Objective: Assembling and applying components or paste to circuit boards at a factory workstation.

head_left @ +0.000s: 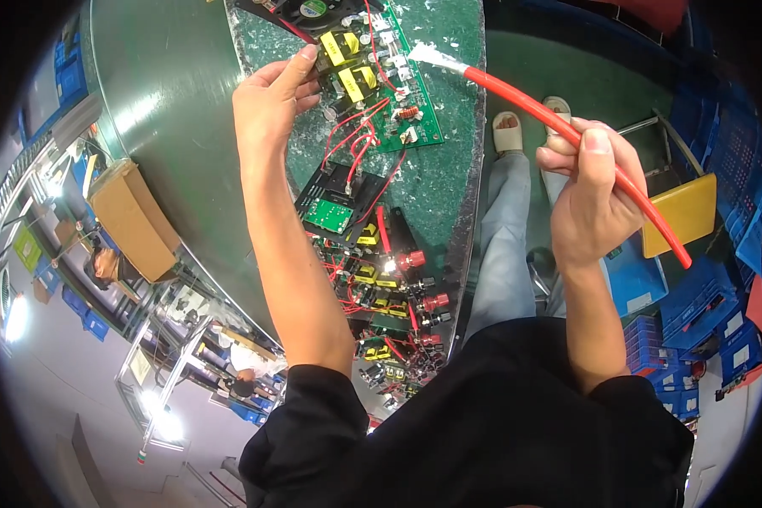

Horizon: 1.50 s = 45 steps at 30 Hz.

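Observation:
My right hand (597,190) is closed around a long red stick (516,97), held slanting over the worktable's right edge. White paste (432,56) coats its far tip, which hovers over or touches the right side of a green circuit board (427,123); which of the two I cannot tell. My left hand (271,106) grips the board's left side, thumb on top and fingers curled, beside yellow-wrapped transformers (340,48). A black fan (306,10) sits at the board's far end. Red wires (356,127) run from the board to a black panel (320,193) with a small green board on it.
Several similar assemblies with red terminals (411,259) crowd the green worktable (440,199) toward my body. White smears spot its surface. Left of it runs a smooth green surface (169,76) with a cardboard box (133,222) beyond. A yellow-topped stool (681,216) and blue bins (694,292) stand at right.

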Motion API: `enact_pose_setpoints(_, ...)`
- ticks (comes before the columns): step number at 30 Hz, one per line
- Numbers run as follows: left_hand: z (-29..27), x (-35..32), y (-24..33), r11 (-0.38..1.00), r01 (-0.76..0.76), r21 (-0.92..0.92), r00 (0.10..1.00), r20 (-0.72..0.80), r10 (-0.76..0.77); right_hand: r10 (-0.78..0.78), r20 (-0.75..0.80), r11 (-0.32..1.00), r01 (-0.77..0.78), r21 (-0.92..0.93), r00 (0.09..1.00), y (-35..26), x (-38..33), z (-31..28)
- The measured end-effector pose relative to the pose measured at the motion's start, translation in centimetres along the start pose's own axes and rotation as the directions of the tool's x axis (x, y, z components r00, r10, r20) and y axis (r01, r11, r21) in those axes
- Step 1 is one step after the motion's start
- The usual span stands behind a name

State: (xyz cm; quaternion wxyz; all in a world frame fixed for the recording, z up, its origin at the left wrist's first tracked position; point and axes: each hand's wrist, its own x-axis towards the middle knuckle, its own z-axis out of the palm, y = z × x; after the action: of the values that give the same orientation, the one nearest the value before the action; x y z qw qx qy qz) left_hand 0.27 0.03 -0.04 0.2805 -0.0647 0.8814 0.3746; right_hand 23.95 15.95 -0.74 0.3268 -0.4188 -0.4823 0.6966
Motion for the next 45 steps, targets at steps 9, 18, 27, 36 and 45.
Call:
enact_pose_setpoints(9, 0.1, -0.1, 0.0, 1.0, -0.007, -0.004, 1.0, -0.011, 0.007, -0.005, 0.035, 1.0, 0.005, 0.008, 0.999, 0.3, 0.5, 0.6)
enact_pose_setpoints(18, 0.2, -0.1, -0.1, 1.0, 0.002, -0.009, 1.0, -0.024, -0.002, 0.046, 0.079, 0.998, -0.041, -0.055, 0.996, -0.8, 1.3, 0.3)
enact_pose_setpoints(27, 0.1, -0.2, -0.1, 1.0, 0.002, -0.009, 1.0, -0.003, -0.002, 0.035, 0.002, 0.998, -0.035, -0.057, 0.999, -0.3, 0.5, 0.6)
enact_pose_setpoints(36, 0.5, -0.2, 0.4, 1.0, -0.019, 0.024, 1.0, -0.004, 0.019, 0.048, -0.032, 0.998, -0.049, -0.03, 0.998, -1.0, 0.5, -0.5)
enact_pose_setpoints(45, -4.3, -12.2, 1.3, 0.839, -0.397, 0.373, 0.868, -0.144, 0.474, 0.448, -0.052, 0.871, -0.422, 0.25, 0.893, -7.1, 5.8, -5.4)
